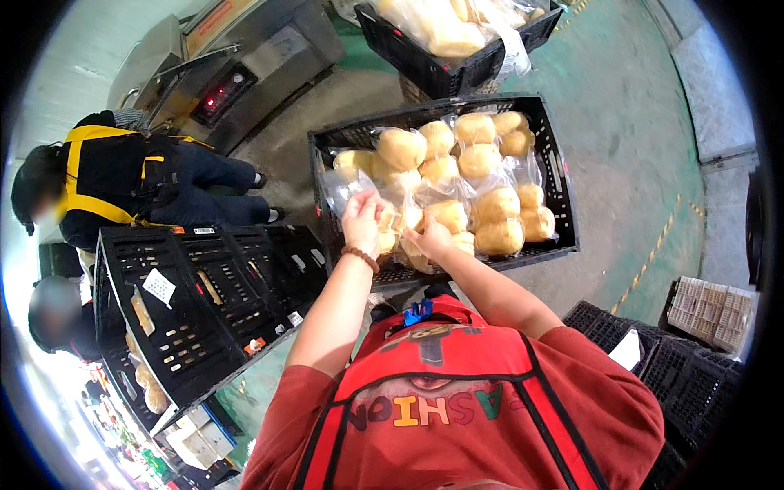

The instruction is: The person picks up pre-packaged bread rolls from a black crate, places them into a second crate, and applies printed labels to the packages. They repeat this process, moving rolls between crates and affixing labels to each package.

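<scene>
A black plastic crate (568, 208) in front of me holds several clear plastic bags of pale yellow, rounded pieces that look like peeled potatoes (402, 149). Both hands are over its near left part. My left hand (363, 219), with a brown beaded bracelet at the wrist, is closed at one of the clear bags (390, 222). Close beside it, the fingers of my right hand (433, 239) pinch the same bag, it seems. Its exact edge between my fingers is too small to make out.
Beyond stands another black crate (441, 77) with bagged pieces. Black crates (212, 282) are stacked at left, near a person in yellow-and-black overalls (106, 175). A metal machine (245, 77) stands far left. More crates (686, 376) lie at right, with a white basket (710, 314).
</scene>
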Demonstrator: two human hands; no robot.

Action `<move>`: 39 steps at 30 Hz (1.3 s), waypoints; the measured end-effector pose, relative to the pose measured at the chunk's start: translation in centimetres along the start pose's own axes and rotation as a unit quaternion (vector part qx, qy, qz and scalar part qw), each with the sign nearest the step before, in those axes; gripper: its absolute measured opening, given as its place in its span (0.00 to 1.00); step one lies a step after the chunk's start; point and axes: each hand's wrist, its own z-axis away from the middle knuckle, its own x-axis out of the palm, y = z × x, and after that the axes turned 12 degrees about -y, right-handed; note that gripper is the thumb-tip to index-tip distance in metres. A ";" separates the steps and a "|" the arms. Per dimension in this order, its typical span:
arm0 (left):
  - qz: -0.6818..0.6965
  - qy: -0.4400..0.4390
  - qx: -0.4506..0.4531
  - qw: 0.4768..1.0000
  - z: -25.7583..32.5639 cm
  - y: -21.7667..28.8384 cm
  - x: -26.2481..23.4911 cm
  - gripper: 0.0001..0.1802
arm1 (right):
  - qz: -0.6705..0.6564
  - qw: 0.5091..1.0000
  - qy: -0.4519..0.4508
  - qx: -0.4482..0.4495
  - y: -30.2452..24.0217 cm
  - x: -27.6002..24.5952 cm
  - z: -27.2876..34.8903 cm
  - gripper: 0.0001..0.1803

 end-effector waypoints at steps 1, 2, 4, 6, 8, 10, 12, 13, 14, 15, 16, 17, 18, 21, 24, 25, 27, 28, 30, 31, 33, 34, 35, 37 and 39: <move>-0.060 -0.025 0.021 0.998 -1.0 -0.9 -0.3 0.13 | 0.015 1.000 -0.019 0.009 -0.2 -0.6 0.6 0.43; -0.120 -0.049 0.043 0.991 -2.1 -2.1 -1.1 0.16 | 0.016 1.000 0.002 -0.012 0.2 -0.6 1.1 0.42; -0.350 -0.033 0.080 0.933 -3.4 -3.8 -3.5 0.27 | 0.016 0.997 0.043 -0.055 1.4 -0.4 2.2 0.40; -0.633 0.000 0.115 0.766 -2.8 -4.0 -5.1 0.34 | 0.037 0.997 0.020 -0.057 1.3 -1.3 3.3 0.41; -0.665 -0.043 0.016 0.745 -2.5 -5.3 -7.4 0.47 | 0.062 0.996 -0.005 -0.060 0.9 -1.7 4.7 0.40; -0.631 -0.079 -0.025 0.771 -1.9 -4.5 -7.1 0.51 | 0.087 0.994 -0.026 -0.059 0.4 -1.6 5.9 0.38; -0.641 -0.103 -0.088 0.755 -1.3 -2.6 -5.8 0.59 | 0.122 0.990 -0.060 -0.044 -0.9 -1.8 6.1 0.40; -0.650 -0.098 -0.106 0.746 -1.2 -2.5 -6.0 0.61 | 0.127 0.989 -0.068 -0.042 -1.2 -1.6 6.0 0.41; -0.659 -0.092 -0.124 0.736 -0.9 -2.4 -6.1 0.62 | 0.132 0.987 -0.077 -0.041 -1.5 -1.4 6.0 0.41; -0.656 -0.083 -0.145 0.736 -0.5 -2.3 -6.3 0.64 | 0.131 0.987 -0.076 -0.048 -1.0 -0.7 5.3 0.43; -0.654 -0.074 -0.165 0.735 0.1 -2.0 -6.2 0.67 | 0.131 0.988 -0.072 -0.044 -0.9 -0.5 5.0 0.41; -0.668 -0.067 -0.172 0.721 0.8 -1.8 -5.9 0.67 | 0.131 0.988 -0.068 -0.039 -0.8 -0.4 4.8 0.39; -0.682 -0.061 -0.180 0.706 1.6 -1.7 -5.4 0.68 | 0.131 0.989 -0.066 -0.035 -0.6 -0.3 4.7 0.37; -0.713 -0.065 -0.231 0.659 3.7 -0.9 -4.1 0.68 | 0.166 0.981 -0.097 -0.014 -0.3 -1.0 4.1 0.31; -0.738 -0.099 -0.265 0.612 3.5 0.1 -3.7 0.68 | 0.191 0.978 -0.078 -0.021 -0.5 -0.8 4.5 0.29; -0.740 -0.114 -0.266 0.607 3.2 0.9 -3.4 0.63 | 0.208 0.974 -0.091 -0.009 -0.9 -1.0 4.5 0.31; -0.714 -0.186 -0.262 0.623 3.1 0.8 -5.2 0.53 | 0.227 0.968 -0.101 -0.029 -1.7 -1.5 4.8 0.28; -0.686 -0.247 -0.251 0.637 2.9 0.1 -7.1 0.47 | 0.236 0.964 -0.116 -0.030 -1.3 -1.6 4.4 0.29; -0.699 -0.235 -0.186 0.649 7.7 5.9 -3.6 0.37 | 0.302 0.947 -0.106 0.012 -1.9 -1.9 4.3 0.31; -0.684 -0.253 -0.119 0.674 9.2 5.7 -4.5 0.36 | 0.305 0.947 -0.101 -0.020 -1.6 -2.2 4.4 0.33; -0.629 -0.279 -0.001 0.725 12.9 7.1 -6.7 0.35 | 0.327 0.937 -0.117 -0.018 -3.6 -3.3 5.1 0.30; -0.590 -0.285 0.056 0.754 15.2 9.6 -6.6 0.35 | 0.330 0.936 -0.108 -0.067 -2.8 -3.3 4.3 0.26; -0.547 -0.302 0.038 0.780 17.9 13.6 -6.4 0.36 | 0.302 0.944 -0.092 -0.094 -3.6 -3.4 4.2 0.24; -0.445 -0.302 0.101 0.837 23.6 20.2 -8.1 0.34 | 0.287 0.944 -0.065 -0.150 -4.0 -3.3 2.8 0.22; -0.443 -0.208 0.235 0.840 28.9 24.9 -11.9 0.29 | 0.288 0.939 -0.071 -0.171 -6.9 -2.9 2.9 0.21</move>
